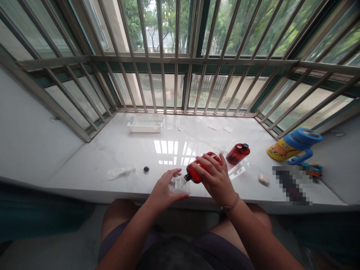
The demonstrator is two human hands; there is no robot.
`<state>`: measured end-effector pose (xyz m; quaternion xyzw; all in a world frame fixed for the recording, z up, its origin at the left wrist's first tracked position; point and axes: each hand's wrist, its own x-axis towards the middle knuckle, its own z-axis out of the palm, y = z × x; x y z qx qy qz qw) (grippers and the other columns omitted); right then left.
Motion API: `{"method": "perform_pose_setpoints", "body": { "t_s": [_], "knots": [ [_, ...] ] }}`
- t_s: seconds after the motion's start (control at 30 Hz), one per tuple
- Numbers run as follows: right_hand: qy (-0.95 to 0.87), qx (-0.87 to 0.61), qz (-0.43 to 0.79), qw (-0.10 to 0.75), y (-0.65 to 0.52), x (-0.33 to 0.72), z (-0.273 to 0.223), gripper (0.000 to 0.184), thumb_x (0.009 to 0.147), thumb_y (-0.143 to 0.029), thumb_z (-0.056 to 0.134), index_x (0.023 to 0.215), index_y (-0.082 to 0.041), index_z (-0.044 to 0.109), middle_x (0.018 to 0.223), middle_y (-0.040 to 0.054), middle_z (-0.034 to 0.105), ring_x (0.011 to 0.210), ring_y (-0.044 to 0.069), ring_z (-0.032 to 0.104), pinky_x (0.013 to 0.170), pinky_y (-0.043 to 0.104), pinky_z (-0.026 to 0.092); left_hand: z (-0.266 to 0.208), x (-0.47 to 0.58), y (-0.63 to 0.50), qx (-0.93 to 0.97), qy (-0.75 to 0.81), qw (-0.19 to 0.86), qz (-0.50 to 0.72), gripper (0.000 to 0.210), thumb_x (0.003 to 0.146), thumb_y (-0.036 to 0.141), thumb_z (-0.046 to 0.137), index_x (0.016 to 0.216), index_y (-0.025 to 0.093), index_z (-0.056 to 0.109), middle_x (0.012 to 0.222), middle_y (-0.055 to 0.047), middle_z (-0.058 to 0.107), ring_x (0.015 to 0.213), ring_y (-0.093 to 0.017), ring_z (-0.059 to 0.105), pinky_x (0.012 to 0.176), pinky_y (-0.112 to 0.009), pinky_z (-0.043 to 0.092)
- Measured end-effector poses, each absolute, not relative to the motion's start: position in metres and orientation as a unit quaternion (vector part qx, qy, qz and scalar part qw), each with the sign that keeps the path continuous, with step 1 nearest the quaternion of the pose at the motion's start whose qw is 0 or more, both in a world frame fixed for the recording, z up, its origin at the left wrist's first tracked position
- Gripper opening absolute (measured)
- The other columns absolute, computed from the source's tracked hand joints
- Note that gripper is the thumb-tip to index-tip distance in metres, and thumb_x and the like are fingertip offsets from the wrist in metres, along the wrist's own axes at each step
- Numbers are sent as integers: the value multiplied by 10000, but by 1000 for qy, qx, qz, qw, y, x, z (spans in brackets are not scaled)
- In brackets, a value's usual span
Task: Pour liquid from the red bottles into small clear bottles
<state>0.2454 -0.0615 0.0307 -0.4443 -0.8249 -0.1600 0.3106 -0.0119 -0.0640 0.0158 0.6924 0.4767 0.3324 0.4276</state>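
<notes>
My right hand is wrapped round a red see-through bottle, tipped so that its dark neck points down to the left. The neck is at the top of a small clear plastic container, close to the counter's front edge. Around the left side of that container my left hand is curled, thumb in front and fingers behind. Whether liquid is flowing I cannot tell. A black cap lies to the left of my hands. Beyond my right hand a second red bottle with a black cap leans in view.
A white perforated basket is at the back left of the white counter. A crumpled clear wrapper lies left. On the right are a blue and yellow jug, a small beige block and a blurred-out dark object. Window bars stand behind.
</notes>
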Motion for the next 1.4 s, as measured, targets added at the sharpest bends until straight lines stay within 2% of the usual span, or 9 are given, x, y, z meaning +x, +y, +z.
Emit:
{"method": "perform_pose_setpoints", "body": {
  "t_s": [0.93, 1.4],
  "knots": [
    [-816, -452, -179, 314, -61, 246, 30, 501, 1010, -125, 668, 1463, -334, 621, 1491, 41, 683, 1469, 285, 546, 1361, 696, 34, 8, -13, -64, 698, 480, 419, 328, 849, 673, 360, 1011, 1422, 287, 618, 1396, -105, 687, 1296, -329, 662, 1126, -502, 538],
    [-810, -455, -193, 317, -60, 247, 29, 510, 1013, -129, 651, 1468, -357, 619, 1474, 36, 693, 1461, 287, 556, 1362, 705, 29, 7, -14, -64, 692, 478, 422, 339, 834, 657, 384, 1009, 1405, 299, 651, 1366, -101, 708, 1276, -333, 669, 1088, -495, 560]
  ]
}}
